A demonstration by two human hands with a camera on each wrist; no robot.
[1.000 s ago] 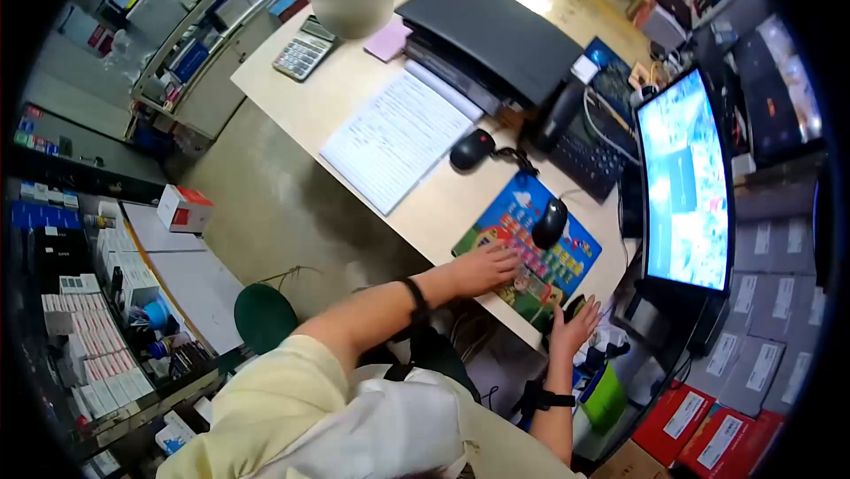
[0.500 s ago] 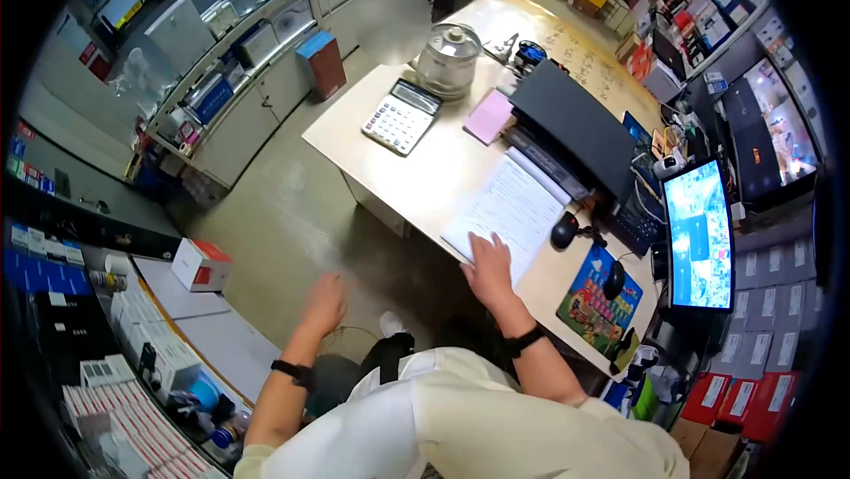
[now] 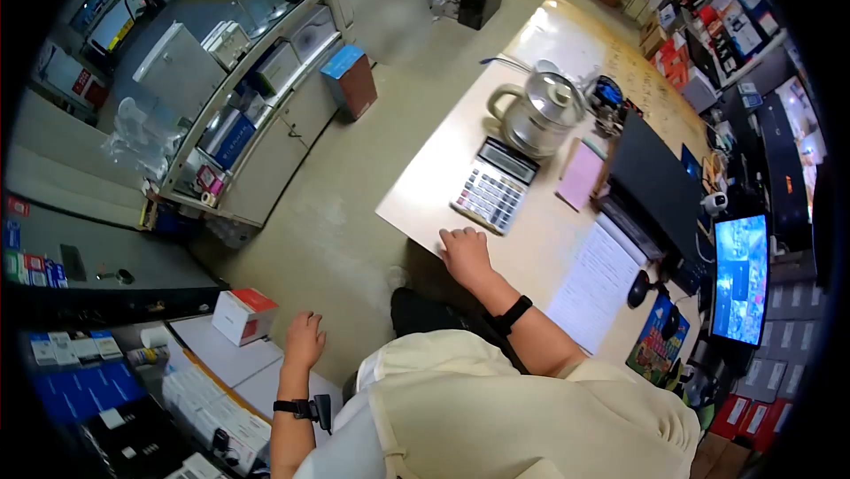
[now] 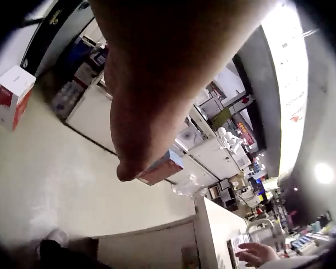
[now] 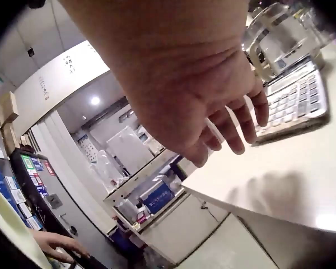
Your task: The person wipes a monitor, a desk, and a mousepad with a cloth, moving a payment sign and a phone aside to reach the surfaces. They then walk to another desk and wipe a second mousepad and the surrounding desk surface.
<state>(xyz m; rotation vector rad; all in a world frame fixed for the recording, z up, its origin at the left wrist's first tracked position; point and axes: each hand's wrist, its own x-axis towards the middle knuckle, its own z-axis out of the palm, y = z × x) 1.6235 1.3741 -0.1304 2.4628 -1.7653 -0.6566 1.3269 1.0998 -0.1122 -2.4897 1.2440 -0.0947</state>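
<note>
Leaning over the beige desk (image 3: 416, 200), the person rests the right hand (image 3: 464, 253) near its front edge.
Half a second ago that hand lay flat on the ruled ledger (image 3: 598, 289); now it sits further along, fingers loosely spread and holding nothing, just short of the calculator (image 3: 495, 185), with the steel kettle (image 3: 538, 112) beyond. The left hand (image 3: 304, 340) has dropped from mid-air to the white counter (image 3: 221, 353), fingers relaxed, near the red-and-white box (image 3: 244, 315).
</note>
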